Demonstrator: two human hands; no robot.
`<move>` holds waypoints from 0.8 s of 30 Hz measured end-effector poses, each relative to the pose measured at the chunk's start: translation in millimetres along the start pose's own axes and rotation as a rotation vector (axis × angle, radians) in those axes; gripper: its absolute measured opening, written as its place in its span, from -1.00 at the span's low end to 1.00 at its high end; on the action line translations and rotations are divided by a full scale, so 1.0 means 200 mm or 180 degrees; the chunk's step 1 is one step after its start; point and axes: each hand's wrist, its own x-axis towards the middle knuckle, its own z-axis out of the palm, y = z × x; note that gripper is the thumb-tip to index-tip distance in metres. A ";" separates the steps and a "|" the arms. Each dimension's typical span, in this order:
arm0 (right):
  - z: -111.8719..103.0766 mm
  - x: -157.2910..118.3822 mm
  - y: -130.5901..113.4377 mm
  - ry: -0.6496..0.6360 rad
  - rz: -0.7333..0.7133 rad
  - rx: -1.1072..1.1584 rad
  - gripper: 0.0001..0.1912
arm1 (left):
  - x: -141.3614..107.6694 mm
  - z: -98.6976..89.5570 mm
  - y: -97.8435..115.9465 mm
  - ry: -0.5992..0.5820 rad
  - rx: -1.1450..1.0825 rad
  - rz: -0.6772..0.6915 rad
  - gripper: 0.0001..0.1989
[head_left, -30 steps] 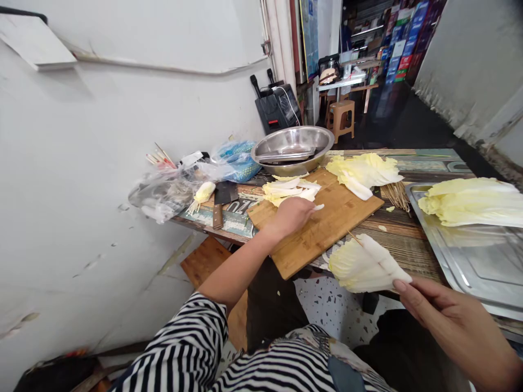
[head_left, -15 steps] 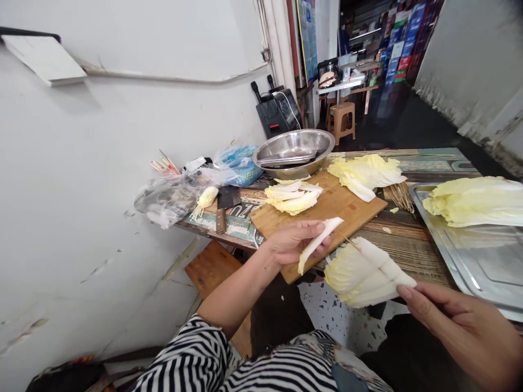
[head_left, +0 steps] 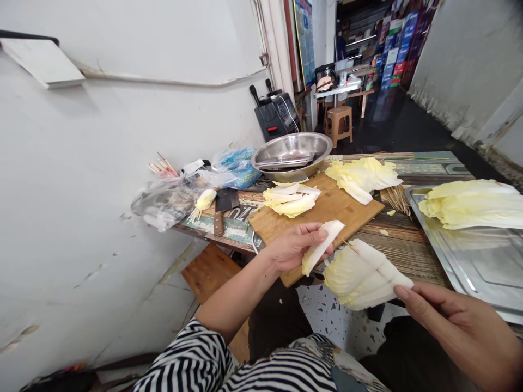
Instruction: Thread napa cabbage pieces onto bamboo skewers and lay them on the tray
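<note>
My left hand (head_left: 300, 244) grips a narrow piece of napa cabbage leaf (head_left: 324, 246) between thumb and fingers, over the near edge of the wooden cutting board (head_left: 333, 209). Off to the right, my right hand (head_left: 445, 313) pinches the white stem end of a wider napa cabbage leaf (head_left: 363, 275). A thin wooden skewer (head_left: 347, 243) runs through this leaf, and its far end points at the piece in my left hand. Cut cabbage pieces (head_left: 291, 198) lie on the board, with larger cabbage leaves (head_left: 363, 177) at its far right corner.
A metal tray (head_left: 457, 267) at right holds stacked cabbage leaves (head_left: 469, 204). Loose skewers (head_left: 397, 198) lie between tray and board. Behind the board stands a steel basin (head_left: 292, 155). At left are a cleaver (head_left: 223, 209), enoki mushrooms wrapped in leaf (head_left: 204, 201) and plastic bags (head_left: 175, 193).
The piece in my left hand has turned slightly, showing more of its broad face. My right hand has barely moved, and the view has shifted a little.
</note>
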 end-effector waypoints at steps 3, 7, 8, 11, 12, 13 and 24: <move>-0.01 -0.01 0.02 0.0005 0.0022 -0.0040 -0.54 | -0.01 0.01 0.00 0.0111 0.0372 0.0167 -0.49; -0.01 -0.02 0.05 -0.0046 0.0026 -0.0049 -0.54 | -0.01 0.02 0.02 0.0151 0.0617 0.0196 -0.46; -0.01 -0.02 0.05 -0.0069 0.0035 -0.0051 -0.54 | -0.02 0.03 0.02 0.0178 0.0664 0.0184 -0.46; -0.02 -0.02 0.07 -0.0148 0.0122 -0.0027 -0.54 | -0.02 0.03 0.03 0.0208 0.0820 0.0157 -0.45; -0.02 -0.02 0.07 -0.0199 0.0170 -0.0001 -0.54 | -0.02 0.03 0.03 0.0195 0.0858 0.0147 -0.45; -0.02 -0.02 0.08 -0.0249 0.0222 0.0035 -0.54 | -0.01 0.03 0.03 0.0176 0.0883 0.0144 -0.46; -0.01 0.01 0.10 -0.0445 0.0425 0.0482 -0.52 | 0.01 0.00 0.02 -0.0086 0.1128 0.0239 -0.50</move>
